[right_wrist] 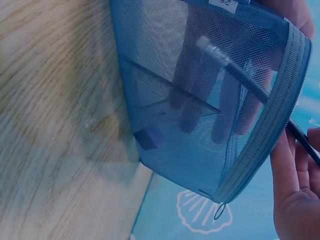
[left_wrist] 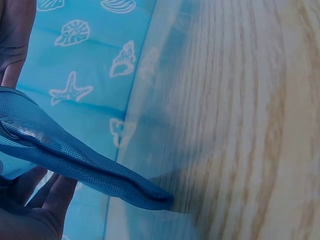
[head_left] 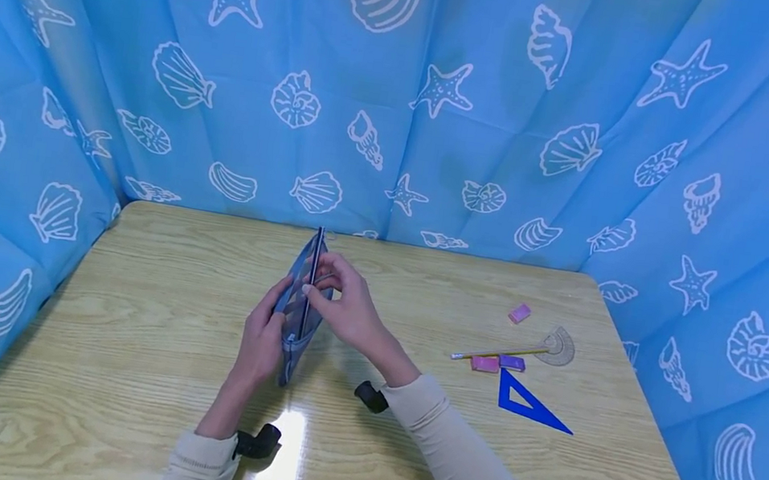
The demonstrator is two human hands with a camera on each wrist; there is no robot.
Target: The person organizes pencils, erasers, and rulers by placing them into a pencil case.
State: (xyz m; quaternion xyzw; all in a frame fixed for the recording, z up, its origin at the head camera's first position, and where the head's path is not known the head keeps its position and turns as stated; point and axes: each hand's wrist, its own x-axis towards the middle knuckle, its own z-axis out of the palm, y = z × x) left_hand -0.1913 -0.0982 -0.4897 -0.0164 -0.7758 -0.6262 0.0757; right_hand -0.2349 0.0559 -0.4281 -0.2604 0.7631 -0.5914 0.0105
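Note:
My left hand (head_left: 262, 341) grips a blue mesh zip pouch (right_wrist: 200, 150), holding it tilted up above the table with its zipped mouth open. Its fingers show through the mesh in the right wrist view. A dark pencil (right_wrist: 302, 140) sticks out of the mouth, its pale end inside. My right hand (head_left: 349, 308) pinches this pencil at the opening. Inside the pouch I can see a clear set square (right_wrist: 165, 97) and a small purple eraser (right_wrist: 150, 136). In the left wrist view the pouch's folded edge (left_wrist: 100, 167) hides most of both hands.
On the right of the wooden table (head_left: 120, 367) lie a yellow pencil (head_left: 501, 353), a clear protractor (head_left: 562, 347), a pink eraser (head_left: 485, 364), a purple eraser (head_left: 513, 362), another pink eraser (head_left: 520, 313) and a blue set square (head_left: 537, 412). A blue shell-patterned curtain (head_left: 392, 71) surrounds the back and sides.

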